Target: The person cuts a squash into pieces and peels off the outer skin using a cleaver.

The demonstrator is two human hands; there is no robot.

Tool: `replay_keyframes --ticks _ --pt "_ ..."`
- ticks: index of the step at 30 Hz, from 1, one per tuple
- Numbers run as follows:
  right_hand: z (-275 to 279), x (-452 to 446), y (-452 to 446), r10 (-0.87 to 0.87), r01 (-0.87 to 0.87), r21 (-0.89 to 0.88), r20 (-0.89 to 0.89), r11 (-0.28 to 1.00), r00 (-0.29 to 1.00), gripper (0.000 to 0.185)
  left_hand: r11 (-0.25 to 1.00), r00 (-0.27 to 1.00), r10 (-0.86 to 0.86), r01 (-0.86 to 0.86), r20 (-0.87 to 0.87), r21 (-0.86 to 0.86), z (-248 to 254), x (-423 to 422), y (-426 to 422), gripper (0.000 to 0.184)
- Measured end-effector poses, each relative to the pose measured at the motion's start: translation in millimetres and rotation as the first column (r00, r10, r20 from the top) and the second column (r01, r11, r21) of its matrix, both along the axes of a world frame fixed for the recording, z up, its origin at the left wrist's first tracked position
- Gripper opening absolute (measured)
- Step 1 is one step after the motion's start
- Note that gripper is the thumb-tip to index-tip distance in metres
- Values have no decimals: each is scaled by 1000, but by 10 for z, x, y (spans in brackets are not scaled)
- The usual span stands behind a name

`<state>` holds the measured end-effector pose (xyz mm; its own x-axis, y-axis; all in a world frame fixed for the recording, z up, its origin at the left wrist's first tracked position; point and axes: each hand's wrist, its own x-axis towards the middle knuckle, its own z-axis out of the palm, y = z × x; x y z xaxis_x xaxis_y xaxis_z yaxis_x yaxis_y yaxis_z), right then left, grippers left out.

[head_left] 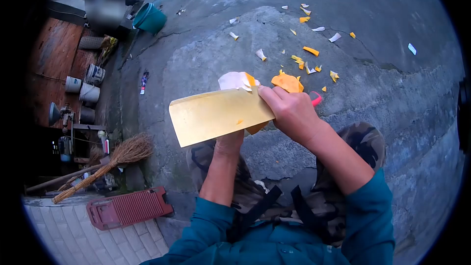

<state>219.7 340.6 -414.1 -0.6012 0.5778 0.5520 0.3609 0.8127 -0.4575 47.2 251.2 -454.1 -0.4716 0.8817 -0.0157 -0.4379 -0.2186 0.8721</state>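
Observation:
My right hand (294,113) is closed round the red handle of a cleaver (216,115), its thumb and fingertips at the base of the blade. The broad blade lies tilted across the view, pointing left, with a small orange scrap stuck to it. Behind the blade shows a pumpkin chunk (234,81) with pale rind and orange flesh. My left hand (230,142) reaches up under the blade, which hides its fingers. Orange flesh (256,127) shows below the blade near it. Just beyond my right hand lies another orange pumpkin piece (288,83).
Pumpkin peelings (310,50) are scattered over the concrete ground (206,59). To the left are a green bucket (150,18), white pails (89,92), a straw broom (130,152) and a dark red plastic stool (130,209). A wrapper (143,82) lies on the ground.

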Motion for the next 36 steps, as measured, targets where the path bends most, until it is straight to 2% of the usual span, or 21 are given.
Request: replay_keyframes --ticks 1,2,3,4,5,9,11,14,17,20,24,29,32,33,34,36 --pt "-94 -15 70 -27 27 -27 2 999 1000 19 1000 1000 -9 9 3 -5 101 31 15 49" --pt "-166 -18 158 -60 60 -56 3 997 998 17 995 991 -98 95 -92 -27 274 69 38 58" --pt "-208 5 274 -107 126 -179 112 976 988 13 981 964 -191 183 -186 -59 445 122 54 67" --pt "-326 45 369 -126 174 -262 190 949 974 12 981 970 -161 137 -183 -139 575 200 47 84" --pt "-360 46 429 -132 220 -337 266 915 955 10 971 974 -190 168 -124 -171 669 258 28 85" --pt "-177 56 265 -116 171 -342 175 924 978 10 980 982 -146 126 -122 -154 619 96 48 83" --pt "82 40 169 -43 16 -212 -121 977 992 15 997 986 -68 60 -150 -56 578 101 85 85" --pt "301 17 -70 103 -91 101 -126 991 987 25 994 991 -109 108 -82 -18 513 62 96 83" --pt "426 12 -224 184 -175 147 -56 974 981 30 974 975 -222 221 -16 -49 515 64 76 81" --pt "414 18 -194 180 -174 178 -15 968 984 32 960 962 -272 273 34 -53 512 57 73 79" --pt "390 53 -183 181 -183 137 27 973 983 32 957 958 -285 286 25 -56 469 10 72 76" --pt "220 76 -88 134 -132 69 -31 989 990 23 969 964 -243 237 -106 -69 406 3 89 72" --pt "21 100 124 88 -90 -39 -53 995 995 18 948 925 -317 305 -210 -85 432 48 104 70" --pt "-32 123 152 52 -62 -117 -84 991 995 17 956 920 -247 179 -306 -233 435 108 72 64" --pt "-26 144 142 46 -54 -123 -65 991 997 16 955 943 -213 146 -255 -257 412 142 60 58" --pt "-5 146 148 17 -25 -85 -87 996 996 16 954 925 -235 159 -299 -255 423 149 122 55"
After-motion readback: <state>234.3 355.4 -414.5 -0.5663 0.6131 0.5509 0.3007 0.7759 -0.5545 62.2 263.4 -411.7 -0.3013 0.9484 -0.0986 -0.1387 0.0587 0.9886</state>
